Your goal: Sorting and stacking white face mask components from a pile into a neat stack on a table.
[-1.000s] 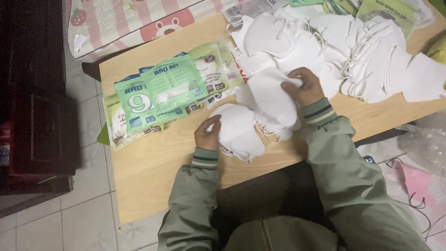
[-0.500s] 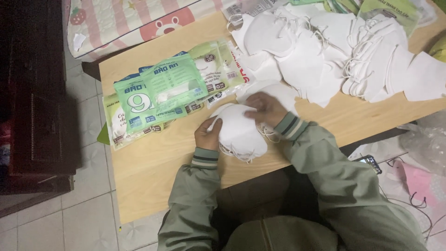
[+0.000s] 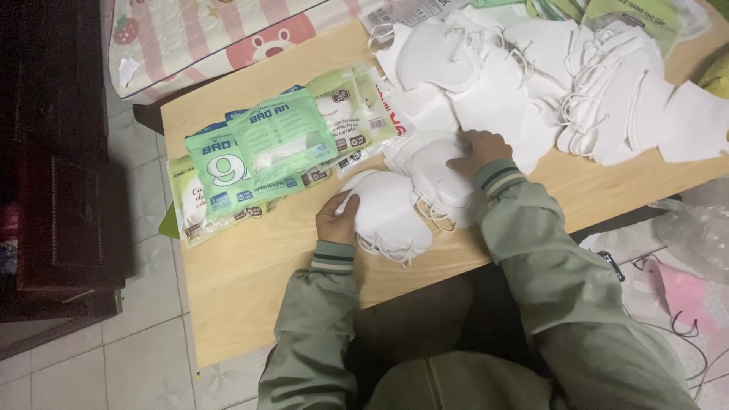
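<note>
My left hand (image 3: 338,216) grips the left edge of a small stack of white face masks (image 3: 391,216) lying on the wooden table (image 3: 250,281). My right hand (image 3: 477,152) rests with spread fingers on another white mask (image 3: 440,178) just right of that stack, at the near edge of a large loose heap of white masks (image 3: 531,83) with ear loops. A pile of green and clear plastic mask packets (image 3: 266,156) lies to the left of my left hand.
The table's near edge meets my lap. A dark wooden cabinet (image 3: 61,175) stands at the left on the tiled floor (image 3: 144,364). A pink striped cushion (image 3: 220,34) lies behind the table. Clear plastic bags (image 3: 699,228) sit at the right.
My right hand brought a mask from the heap down to the stack by my left hand, then moved back right and now presses on a mask beside the stack.
</note>
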